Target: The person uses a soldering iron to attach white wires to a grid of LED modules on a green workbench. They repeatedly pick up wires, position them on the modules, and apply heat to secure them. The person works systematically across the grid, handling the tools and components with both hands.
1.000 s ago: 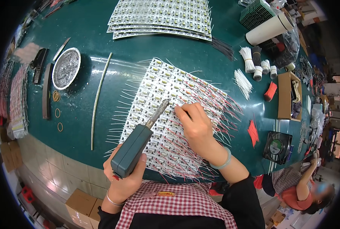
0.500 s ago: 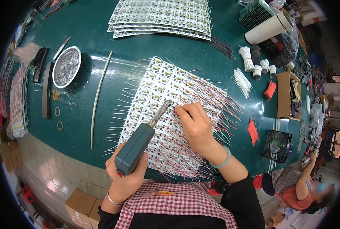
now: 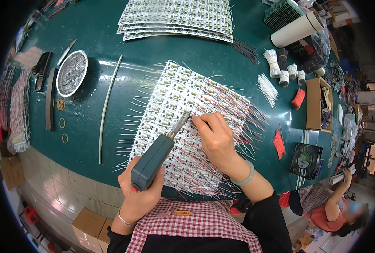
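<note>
A white panel of small circuit boards (image 3: 177, 101) with white and red wires sticking out lies on the green table (image 3: 103, 38) in front of me. My left hand (image 3: 139, 196) grips a teal soldering iron (image 3: 154, 160), whose metal tip rests on the panel near its middle. My right hand (image 3: 215, 139) sits just right of the tip, its fingers pinched on a thin wire at the panel.
More board panels (image 3: 177, 17) are stacked at the far edge. A round metal dish (image 3: 71, 72), a long thin rod (image 3: 107, 105) and rubber bands lie to the left. Wire bundles (image 3: 274, 63), a cardboard box (image 3: 318, 103) and a small fan (image 3: 305, 160) sit right. Another person (image 3: 335, 206) works at lower right.
The soldering iron tip and my right hand's pinch have stayed at almost the same spot on the panel; only slight shifts show.
</note>
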`<state>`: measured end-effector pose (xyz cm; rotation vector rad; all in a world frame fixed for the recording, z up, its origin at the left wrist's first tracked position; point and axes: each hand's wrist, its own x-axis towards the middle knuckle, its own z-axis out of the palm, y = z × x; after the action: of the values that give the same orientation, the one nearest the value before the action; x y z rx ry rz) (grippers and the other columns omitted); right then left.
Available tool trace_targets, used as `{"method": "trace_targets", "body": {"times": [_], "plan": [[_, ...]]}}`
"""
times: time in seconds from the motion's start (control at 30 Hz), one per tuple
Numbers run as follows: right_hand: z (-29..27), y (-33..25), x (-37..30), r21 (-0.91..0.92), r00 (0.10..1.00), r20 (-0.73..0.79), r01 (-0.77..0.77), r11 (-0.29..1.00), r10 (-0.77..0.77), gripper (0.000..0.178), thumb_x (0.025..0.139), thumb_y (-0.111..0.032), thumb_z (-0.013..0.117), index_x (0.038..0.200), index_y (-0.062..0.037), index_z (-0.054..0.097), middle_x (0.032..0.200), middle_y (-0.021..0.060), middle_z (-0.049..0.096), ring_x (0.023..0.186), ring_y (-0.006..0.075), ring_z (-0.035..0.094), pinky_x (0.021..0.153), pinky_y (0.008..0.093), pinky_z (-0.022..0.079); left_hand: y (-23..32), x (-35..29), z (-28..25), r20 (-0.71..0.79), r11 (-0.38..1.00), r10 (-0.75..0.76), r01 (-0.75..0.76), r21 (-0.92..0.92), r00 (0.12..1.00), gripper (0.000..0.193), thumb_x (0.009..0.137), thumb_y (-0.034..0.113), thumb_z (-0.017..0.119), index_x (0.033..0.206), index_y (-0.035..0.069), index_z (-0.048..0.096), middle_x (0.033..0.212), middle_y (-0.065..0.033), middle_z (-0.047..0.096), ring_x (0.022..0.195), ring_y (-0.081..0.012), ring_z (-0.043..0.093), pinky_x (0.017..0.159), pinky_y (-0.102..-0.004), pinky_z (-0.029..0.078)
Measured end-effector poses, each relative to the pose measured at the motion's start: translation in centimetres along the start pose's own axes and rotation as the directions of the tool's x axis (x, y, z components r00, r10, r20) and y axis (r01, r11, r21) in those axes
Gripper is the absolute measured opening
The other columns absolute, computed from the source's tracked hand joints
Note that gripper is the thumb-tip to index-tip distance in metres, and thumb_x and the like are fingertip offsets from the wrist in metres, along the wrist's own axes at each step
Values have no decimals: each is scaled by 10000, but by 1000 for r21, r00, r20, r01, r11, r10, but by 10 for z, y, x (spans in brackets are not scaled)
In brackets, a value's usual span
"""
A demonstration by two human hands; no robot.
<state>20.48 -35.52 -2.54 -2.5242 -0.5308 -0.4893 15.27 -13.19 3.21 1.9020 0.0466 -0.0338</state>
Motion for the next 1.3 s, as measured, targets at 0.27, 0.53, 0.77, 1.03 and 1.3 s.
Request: {"method": "trace_targets", "body": {"times": [0.27,0.53,0.77,1.03,1.3], "plan": [[3,1,-1,18,999,-46,-15,1000,16,316,735,48,649,1051,36,666,974,116,600,850,274,600,650,362,522,-2,1,1,-2,999,36,-36,20,999,159,801,-43,746,949,-48,690,831,-89,682,675,-120,627,620,-269,503],[4,2,-2,43,998,-53,-35,998,37,300,728,68,655,1026,29,666,968,132,610,850,288,613,680,375,532,-4,1,-1,16,996,75,-76,55,997,166,797,-49,745,955,-55,693,834,-98,685,675,-133,634,621,-273,508],[5,3,-1,47,996,-64,-62,997,65,286,723,72,654,1004,25,677,948,132,618,853,290,623,691,369,537,-2,3,-1,7,997,67,-67,32,998,147,793,-51,745,930,-51,692,838,-99,685,679,-136,636,629,-274,510],[4,3,0,25,998,-44,-32,999,33,297,718,67,648,1013,41,672,963,131,609,857,287,613,683,367,532,-8,0,2,-11,999,46,-45,23,999,133,785,-47,751,875,-24,656,772,-96,638,640,-150,599,600,-293,480],[3,2,-1,21,999,-40,-18,1000,19,320,717,62,641,1035,42,667,975,129,598,845,283,599,668,365,525,3,2,3,-10,990,102,-101,100,995,136,773,-59,754,833,-18,639,760,-88,625,619,-146,583,583,-284,467]]}}
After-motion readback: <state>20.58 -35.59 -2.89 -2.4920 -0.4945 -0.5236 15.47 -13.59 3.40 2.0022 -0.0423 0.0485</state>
